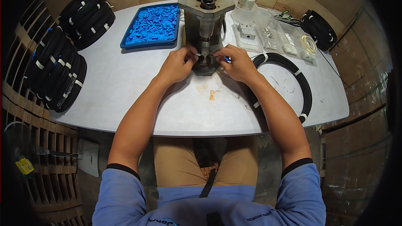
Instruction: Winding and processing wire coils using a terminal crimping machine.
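A grey metal press (205,12) stands at the far middle of the white table (125,83). Both hands are at its base. My left hand (178,63) pinches a small part at the press base, fingers closed on it. My right hand (238,63) holds the end of a black cable with a small blue piece by its fingertips. That cable belongs to a black coil (293,84) with white ties lying to the right of my right forearm. What sits under the press tool is hidden by my fingers.
A blue tray (153,26) full of small blue parts sits left of the press. Clear boxes (268,35) of small hardware, a white bottle (245,2) and a tape roll (309,43) are at right. Stacks of black coils (56,71) line the left edge; another coil (319,29) lies far right.
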Motion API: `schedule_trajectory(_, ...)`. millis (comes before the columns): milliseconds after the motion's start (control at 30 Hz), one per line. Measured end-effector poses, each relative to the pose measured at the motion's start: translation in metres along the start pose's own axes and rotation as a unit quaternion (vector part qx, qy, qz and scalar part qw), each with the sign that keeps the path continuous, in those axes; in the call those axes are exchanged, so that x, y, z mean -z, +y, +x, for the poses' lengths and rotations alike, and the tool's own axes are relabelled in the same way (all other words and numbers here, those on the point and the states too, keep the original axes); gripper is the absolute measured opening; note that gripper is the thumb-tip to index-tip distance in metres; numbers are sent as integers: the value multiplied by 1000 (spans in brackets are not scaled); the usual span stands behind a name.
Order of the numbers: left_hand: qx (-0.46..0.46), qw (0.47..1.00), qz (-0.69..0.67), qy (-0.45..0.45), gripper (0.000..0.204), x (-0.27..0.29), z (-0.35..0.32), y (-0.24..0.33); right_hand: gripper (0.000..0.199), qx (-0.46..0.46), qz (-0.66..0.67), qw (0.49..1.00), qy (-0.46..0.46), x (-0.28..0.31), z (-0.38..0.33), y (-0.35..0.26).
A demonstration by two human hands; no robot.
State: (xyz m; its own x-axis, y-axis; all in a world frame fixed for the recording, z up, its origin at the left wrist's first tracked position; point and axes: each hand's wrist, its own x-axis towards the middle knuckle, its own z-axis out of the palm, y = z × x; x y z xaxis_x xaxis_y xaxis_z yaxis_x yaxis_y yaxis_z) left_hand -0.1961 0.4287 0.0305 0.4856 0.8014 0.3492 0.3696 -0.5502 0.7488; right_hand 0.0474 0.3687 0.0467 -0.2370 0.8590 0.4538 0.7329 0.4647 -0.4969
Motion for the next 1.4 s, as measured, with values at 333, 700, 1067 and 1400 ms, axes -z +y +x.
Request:
schedule_trajectory(333,11,1000,12,-2,21,1,-1,2,23,0,-14,1000,1,0,0,-1)
schedule_trajectory(700,9,1000,10,-2,20,0,0,1,23,13,-17,1000,4,0,0,0)
schedule_trajectory(1067,3,1000,18,0,19,0,1,1,23,18,-15,1000,11,-2,0,2)
schedule_trajectory(1400,8,1000,13,-2,19,0,0,1,23,4,-12,1000,5,-2,0,1)
